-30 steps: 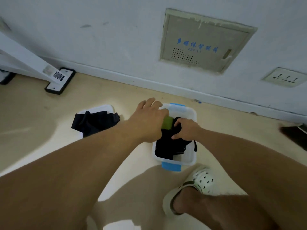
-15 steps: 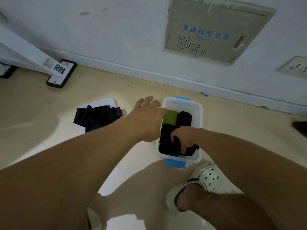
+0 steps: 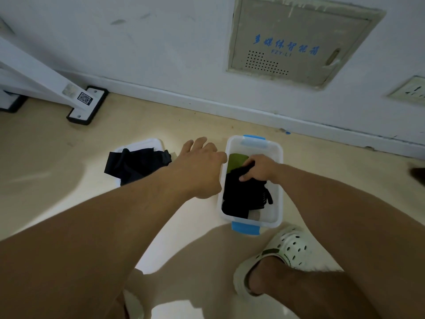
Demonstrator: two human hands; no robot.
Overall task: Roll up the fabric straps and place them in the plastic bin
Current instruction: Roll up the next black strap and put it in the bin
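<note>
A loose heap of dark fabric straps point(image 3: 135, 164) lies on a flat white lid point(image 3: 147, 143) on the beige floor. Just right, the left hand point(image 3: 199, 168) hovers with fingers relaxed, grasping nothing, beside the clear plastic bin with blue latches point(image 3: 279, 203). Inside, the right hand point(image 3: 259, 168) pinches a rolled black strap point(image 3: 239, 192) next to a green roll point(image 3: 236, 160)

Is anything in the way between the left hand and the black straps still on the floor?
Nothing visible. The left hand hangs open beside the bin, and only bare floor shows between it and the black straps.
</note>
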